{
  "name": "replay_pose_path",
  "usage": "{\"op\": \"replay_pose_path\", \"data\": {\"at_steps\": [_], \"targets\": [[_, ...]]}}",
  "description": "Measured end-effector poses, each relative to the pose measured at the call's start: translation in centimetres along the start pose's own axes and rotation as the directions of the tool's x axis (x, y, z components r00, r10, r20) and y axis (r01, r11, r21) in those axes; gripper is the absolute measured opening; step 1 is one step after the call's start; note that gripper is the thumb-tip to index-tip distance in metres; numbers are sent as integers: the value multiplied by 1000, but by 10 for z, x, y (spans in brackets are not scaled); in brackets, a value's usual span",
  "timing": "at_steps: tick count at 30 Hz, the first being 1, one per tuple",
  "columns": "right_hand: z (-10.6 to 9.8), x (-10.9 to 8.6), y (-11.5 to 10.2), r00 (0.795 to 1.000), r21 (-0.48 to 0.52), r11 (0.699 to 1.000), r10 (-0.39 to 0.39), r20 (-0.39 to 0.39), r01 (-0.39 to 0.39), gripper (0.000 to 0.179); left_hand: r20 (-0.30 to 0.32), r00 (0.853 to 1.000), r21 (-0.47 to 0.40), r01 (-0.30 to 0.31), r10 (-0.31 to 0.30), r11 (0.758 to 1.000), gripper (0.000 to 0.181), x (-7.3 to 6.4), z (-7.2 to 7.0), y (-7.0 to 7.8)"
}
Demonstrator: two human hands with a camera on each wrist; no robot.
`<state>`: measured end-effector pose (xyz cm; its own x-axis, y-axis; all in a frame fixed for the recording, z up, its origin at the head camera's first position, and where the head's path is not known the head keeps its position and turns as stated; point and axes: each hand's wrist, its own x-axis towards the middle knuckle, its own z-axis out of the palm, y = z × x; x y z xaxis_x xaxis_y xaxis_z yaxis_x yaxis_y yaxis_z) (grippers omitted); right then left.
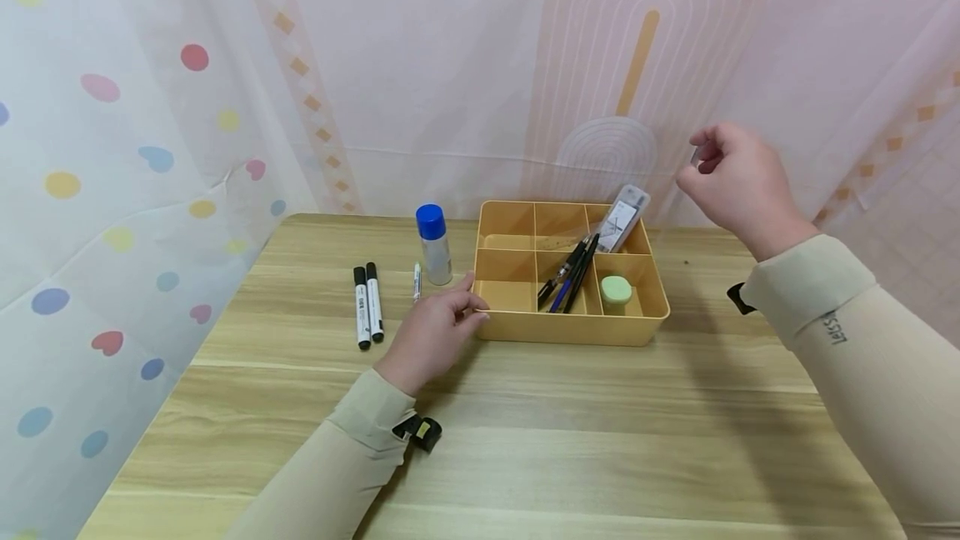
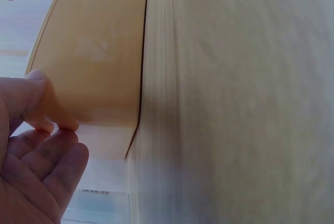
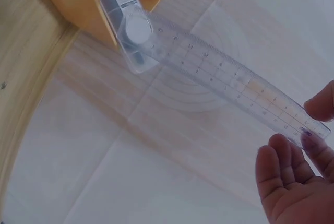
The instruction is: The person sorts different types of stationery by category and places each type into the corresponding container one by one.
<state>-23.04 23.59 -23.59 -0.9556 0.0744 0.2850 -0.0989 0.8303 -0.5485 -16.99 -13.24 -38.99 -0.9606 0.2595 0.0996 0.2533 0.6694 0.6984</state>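
Note:
A yellow divided organizer box [image 1: 570,328] stands on the wooden table. At its front left corner my left hand [image 1: 435,327] grips the wall, thumb near the rim. Raised beyond the box's right side, my right hand [image 1: 738,182] pinches a clear ruler [image 3: 224,72] by one end, between thumb and forefinger. The ruler slants across the right wrist view; its far end overlaps a clear case with a white label [image 1: 621,219], which leans in the back right compartment. Several pens [image 1: 573,273] lie in the front middle compartment, and a pale green rounded block [image 1: 616,290] sits front right.
Left of the box stands a clear bottle with a blue cap [image 1: 435,248]. Beside it lie a small white pen-like stick [image 1: 417,280] and two black-capped white markers [image 1: 368,307]. A patterned cloth [image 1: 435,73] hangs behind the table [image 1: 570,440].

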Motion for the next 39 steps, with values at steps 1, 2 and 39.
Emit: {"op": "replay_pose_path", "data": {"at_steps": [1,2,39], "targets": [[0,0,0,1000,7,1000,-2,-11,2,40,0,1000,-2,0,0,1000,6,0,0,0],[1,0,-1,1000,15,1000,-3,-23,3,39,0,1000,-2,-3,3,1000,7,0,0,0],[52,-6,1,992,223,968,-122,34,111,24,-4,1000,-7,5,-5,1000,6,1,3,1]]}}
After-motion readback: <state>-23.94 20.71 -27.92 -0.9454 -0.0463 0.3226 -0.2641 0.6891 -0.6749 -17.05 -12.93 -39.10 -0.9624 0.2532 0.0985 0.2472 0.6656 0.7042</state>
